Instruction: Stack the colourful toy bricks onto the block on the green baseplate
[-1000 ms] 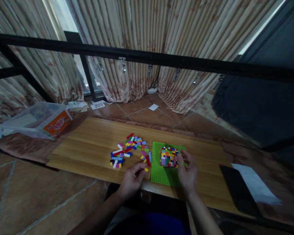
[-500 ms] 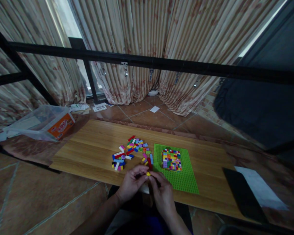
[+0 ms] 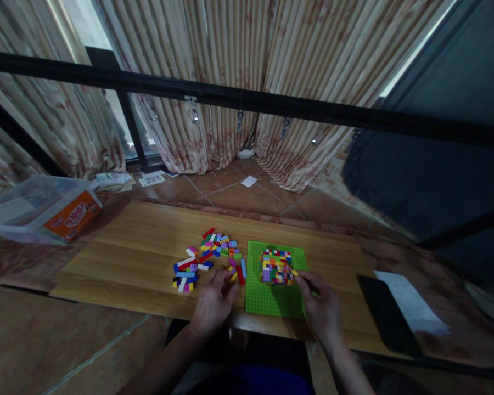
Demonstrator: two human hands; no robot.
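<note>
Right hand (image 3: pixel 321 308) — yellow brick (image 3: pixel 295 273) pinched between thumb and fingertips, at right edge of colourful brick block (image 3: pixel 276 267) on green baseplate (image 3: pixel 271 303). Left hand (image 3: pixel 212 305) beside loose bricks (image 3: pixel 206 256) on wooden table (image 3: pixel 119 252), left of baseplate — cannot tell whether fingers grip anything.

- The baseplate (image 3: pixel 274 302) lies on the surface (image 3: pixel 119 241), right of the loose bricks (image 3: pixel 186 274).
- The brick block (image 3: pixel 276 267) sits on the baseplate, toward its far side.
- Just right of the block: a single brick (image 3: pixel 295 273), in the fingers (image 3: pixel 303 286) of the right hand (image 3: pixel 323 307).
- The left hand (image 3: pixel 213 304) is at the near side of the loose bricks.
- Left of the surface: the storage box (image 3: pixel 66 211).
- Behind the surface: the floor (image 3: pixel 226 192), then the curtains (image 3: pixel 230 60).
</note>
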